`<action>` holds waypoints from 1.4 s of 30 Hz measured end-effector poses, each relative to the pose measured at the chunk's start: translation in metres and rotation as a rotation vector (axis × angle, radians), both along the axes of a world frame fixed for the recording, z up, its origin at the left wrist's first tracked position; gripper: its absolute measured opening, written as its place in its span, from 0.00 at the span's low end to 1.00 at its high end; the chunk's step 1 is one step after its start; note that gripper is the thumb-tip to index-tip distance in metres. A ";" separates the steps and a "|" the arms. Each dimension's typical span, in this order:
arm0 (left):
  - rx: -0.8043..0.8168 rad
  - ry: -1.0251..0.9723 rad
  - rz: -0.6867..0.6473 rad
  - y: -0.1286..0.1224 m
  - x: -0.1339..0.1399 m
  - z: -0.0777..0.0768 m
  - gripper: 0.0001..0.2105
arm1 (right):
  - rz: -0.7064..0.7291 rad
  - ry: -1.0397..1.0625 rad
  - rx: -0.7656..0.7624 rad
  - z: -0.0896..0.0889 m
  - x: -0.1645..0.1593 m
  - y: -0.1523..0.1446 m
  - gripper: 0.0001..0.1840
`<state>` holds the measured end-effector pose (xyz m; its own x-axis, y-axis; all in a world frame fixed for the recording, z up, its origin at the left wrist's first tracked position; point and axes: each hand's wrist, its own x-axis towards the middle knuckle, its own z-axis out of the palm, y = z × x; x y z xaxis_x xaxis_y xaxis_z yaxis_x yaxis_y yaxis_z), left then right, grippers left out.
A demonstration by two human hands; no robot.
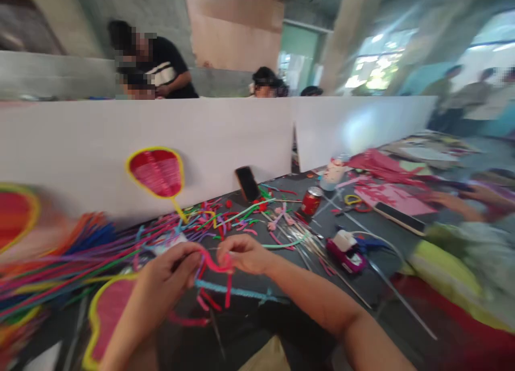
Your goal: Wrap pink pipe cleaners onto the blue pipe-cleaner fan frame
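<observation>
Between my two hands a bright pink pipe cleaner (214, 264) sags in a curve. My left hand (176, 269) pinches its left end, fingers closed. The other end sits in the closed fingertips of my right hand (246, 254). A light blue twisted pipe cleaner stem (233, 289) runs from below my left fingers toward my right forearm; whether the left hand grips it too, I cannot tell. Short pink pieces (209, 300) are below the hands. Under my left forearm lies a pink fan shape with a yellow edge (108, 312).
Bundles of coloured pipe cleaners (92, 258) spread at left. A red yellow-edged fan (156, 172) leans on the white partition (225, 140). Rightward are a phone (247, 183), a soda can (311, 201), a purple object (346, 254) and a co-worker's hand (450, 200). Other people stand behind.
</observation>
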<state>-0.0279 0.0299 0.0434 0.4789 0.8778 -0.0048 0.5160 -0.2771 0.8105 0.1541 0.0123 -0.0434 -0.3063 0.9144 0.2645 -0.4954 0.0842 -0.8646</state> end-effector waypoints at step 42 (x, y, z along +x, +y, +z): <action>-0.188 -0.200 -0.338 -0.016 0.009 -0.010 0.06 | -0.520 -1.177 0.720 0.057 0.061 0.003 0.07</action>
<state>-0.0193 0.0144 0.0333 0.7469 0.6643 -0.0282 0.2499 -0.2411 0.9378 0.2154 0.0151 0.0138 -0.3478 0.7687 0.5367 0.6670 0.6052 -0.4345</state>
